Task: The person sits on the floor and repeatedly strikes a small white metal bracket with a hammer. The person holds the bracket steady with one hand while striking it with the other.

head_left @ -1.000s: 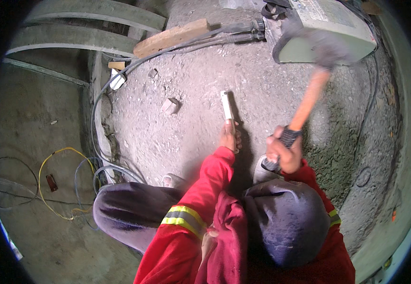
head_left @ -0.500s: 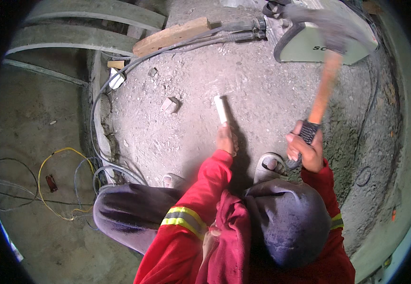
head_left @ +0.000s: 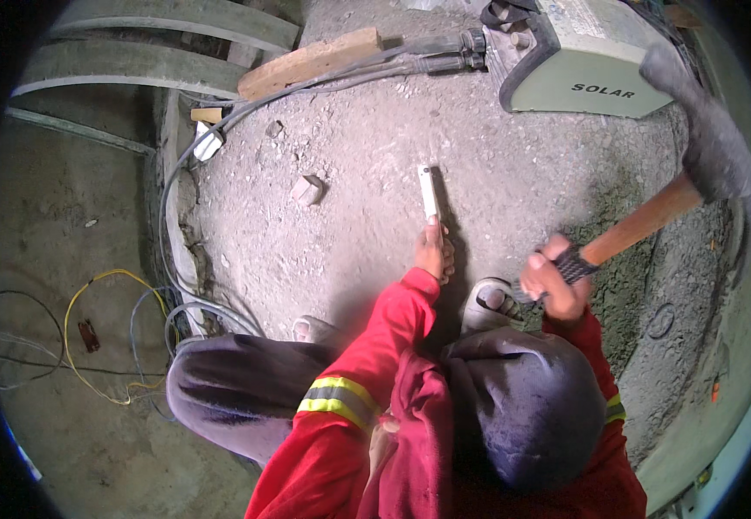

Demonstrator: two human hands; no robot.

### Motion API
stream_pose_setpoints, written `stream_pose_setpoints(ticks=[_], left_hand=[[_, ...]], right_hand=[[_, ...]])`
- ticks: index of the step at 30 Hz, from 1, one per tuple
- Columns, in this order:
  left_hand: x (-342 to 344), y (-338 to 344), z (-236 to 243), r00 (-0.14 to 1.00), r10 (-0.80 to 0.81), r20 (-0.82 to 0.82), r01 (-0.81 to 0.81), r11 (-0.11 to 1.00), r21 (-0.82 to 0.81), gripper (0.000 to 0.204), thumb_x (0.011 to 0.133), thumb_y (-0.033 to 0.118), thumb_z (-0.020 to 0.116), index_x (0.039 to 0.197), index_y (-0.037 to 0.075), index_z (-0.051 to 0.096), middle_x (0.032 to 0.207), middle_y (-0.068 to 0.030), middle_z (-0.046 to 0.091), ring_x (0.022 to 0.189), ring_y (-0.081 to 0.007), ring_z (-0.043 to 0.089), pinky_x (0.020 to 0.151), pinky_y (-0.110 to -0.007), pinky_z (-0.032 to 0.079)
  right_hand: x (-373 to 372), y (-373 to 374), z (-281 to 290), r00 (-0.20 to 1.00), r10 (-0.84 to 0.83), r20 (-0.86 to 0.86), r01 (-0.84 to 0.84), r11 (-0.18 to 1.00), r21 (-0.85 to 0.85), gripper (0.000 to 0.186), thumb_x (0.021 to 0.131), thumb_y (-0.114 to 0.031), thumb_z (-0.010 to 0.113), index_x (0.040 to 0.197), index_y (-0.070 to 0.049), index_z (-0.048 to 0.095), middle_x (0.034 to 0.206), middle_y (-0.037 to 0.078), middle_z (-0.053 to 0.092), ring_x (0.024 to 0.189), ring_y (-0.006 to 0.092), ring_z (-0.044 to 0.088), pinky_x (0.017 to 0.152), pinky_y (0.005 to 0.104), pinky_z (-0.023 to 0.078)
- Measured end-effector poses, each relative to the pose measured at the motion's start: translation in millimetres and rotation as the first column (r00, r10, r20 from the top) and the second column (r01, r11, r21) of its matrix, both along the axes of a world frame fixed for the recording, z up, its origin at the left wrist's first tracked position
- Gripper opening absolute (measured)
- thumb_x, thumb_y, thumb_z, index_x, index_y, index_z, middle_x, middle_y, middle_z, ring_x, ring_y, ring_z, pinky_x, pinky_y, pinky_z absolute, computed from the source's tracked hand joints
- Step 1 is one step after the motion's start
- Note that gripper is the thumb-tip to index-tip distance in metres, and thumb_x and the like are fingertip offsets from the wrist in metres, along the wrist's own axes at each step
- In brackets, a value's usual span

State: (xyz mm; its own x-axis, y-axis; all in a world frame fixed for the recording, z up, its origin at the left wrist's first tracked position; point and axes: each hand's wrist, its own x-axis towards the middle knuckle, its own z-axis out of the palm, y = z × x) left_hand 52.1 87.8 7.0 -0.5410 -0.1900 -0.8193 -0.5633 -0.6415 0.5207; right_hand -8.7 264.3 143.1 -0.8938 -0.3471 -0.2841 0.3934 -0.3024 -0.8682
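Observation:
My left hand (head_left: 433, 253) is closed around the lower end of a pale, narrow bar (head_left: 427, 192) with a small dark spot near its top. The bar points away from me over the dusty concrete; whether its far end touches the floor I cannot tell. My right hand (head_left: 555, 281) grips a hammer by the dark, cross-wrapped end of its wooden handle (head_left: 644, 218). The hammer's big grey head (head_left: 715, 130) is smeared by motion, raised at the right, well away from the bar.
A pale green machine case (head_left: 583, 82) with thick cables stands at the far right. A wooden plank (head_left: 311, 62) lies left of it. A stone chunk (head_left: 307, 190) sits on the floor. Grey cable (head_left: 166, 216) and a yellow cable (head_left: 71, 324) run along the left. My sandalled foot (head_left: 490, 303) is close to both hands.
The hammer has swung to the right and down, its handle now leaning further sideways. The bar and my left hand have shifted slightly to the right, and the bar's spotted side now shows.

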Motion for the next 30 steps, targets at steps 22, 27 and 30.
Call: stream_pose_setpoints(ticks=[22, 27, 30], left_hand=[[-23, 7, -2, 0.999, -0.024, 0.041, 0.029, 0.992, -0.126, 0.041, 0.091, 0.055, 0.038, 0.086, 0.014, 0.043, 0.051, 0.0008, 0.035, 0.036, -0.0106, 0.031, 0.031, -0.028, 0.025], [-25, -2, 8, 0.997, -0.028, 0.075, 0.043, 0.977, -0.208, 0.040, 0.092, 0.053, 0.038, 0.085, 0.013, 0.043, 0.051, 0.0002, 0.036, 0.035, -0.0115, 0.032, 0.031, -0.029, 0.026], [-18, -3, 8, 0.996, -0.008, 0.091, 0.025, 0.982, -0.187, 0.041, 0.092, 0.053, 0.038, 0.085, 0.013, 0.044, 0.052, 0.0000, 0.037, 0.035, -0.0118, 0.032, 0.031, -0.029, 0.026]], right_hand=[[21, -5, -92, 0.744, 0.409, 0.529, -0.534, 0.839, 0.102, 0.022, 0.078, -0.011, 0.064, 0.067, -0.008, 0.046, 0.050, -0.001, 0.043, 0.036, 0.0092, 0.041, 0.036, 0.0266, 0.033], [-20, -11, -14, 0.878, 0.338, 0.339, -0.377, 0.924, 0.057, 0.023, 0.079, -0.011, 0.063, 0.065, -0.007, 0.045, 0.050, 0.000, 0.044, 0.037, 0.0084, 0.042, 0.036, 0.0255, 0.034], [-21, -18, 3, 0.957, 0.211, 0.200, -0.214, 0.977, -0.006, 0.023, 0.081, -0.008, 0.060, 0.066, -0.006, 0.044, 0.050, -0.001, 0.044, 0.039, 0.0070, 0.043, 0.037, 0.0242, 0.034]])
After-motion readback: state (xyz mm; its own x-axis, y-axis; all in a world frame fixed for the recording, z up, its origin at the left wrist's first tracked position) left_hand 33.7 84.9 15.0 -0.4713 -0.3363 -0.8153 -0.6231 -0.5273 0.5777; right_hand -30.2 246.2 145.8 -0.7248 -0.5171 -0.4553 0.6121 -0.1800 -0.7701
